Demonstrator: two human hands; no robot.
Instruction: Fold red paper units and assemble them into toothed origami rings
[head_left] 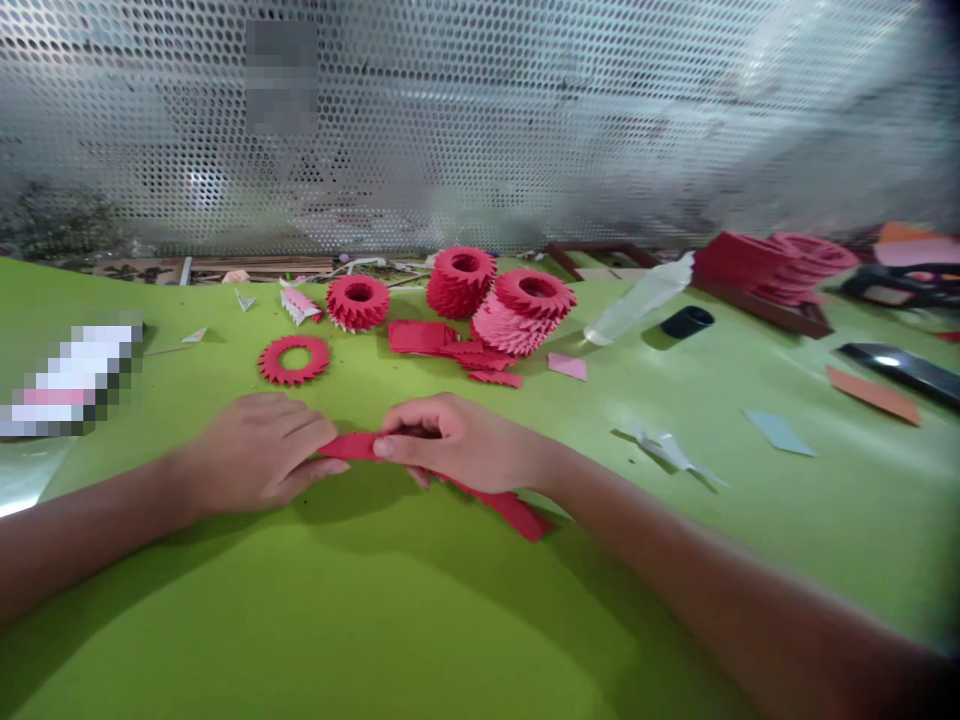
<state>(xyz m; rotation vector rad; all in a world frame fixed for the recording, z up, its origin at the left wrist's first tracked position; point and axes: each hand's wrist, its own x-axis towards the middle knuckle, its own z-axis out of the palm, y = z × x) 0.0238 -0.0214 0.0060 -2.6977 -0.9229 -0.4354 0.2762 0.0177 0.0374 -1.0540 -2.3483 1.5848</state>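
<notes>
One left hand [274, 450] pinches the left end of a red, saw-edged, folded-paper strip [354, 446] over the green bench [375, 630], near middle; right hand [465, 440] pinches further right. Shaping seems underway; next calls for steady finger pressure.

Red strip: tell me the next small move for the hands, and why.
Probably press the red strip flatter with the right hand while the left hand steadies it: both grip it close together, and a toothed length slants out past the right hand, apparently joined, though that hand hides the link.
</notes>
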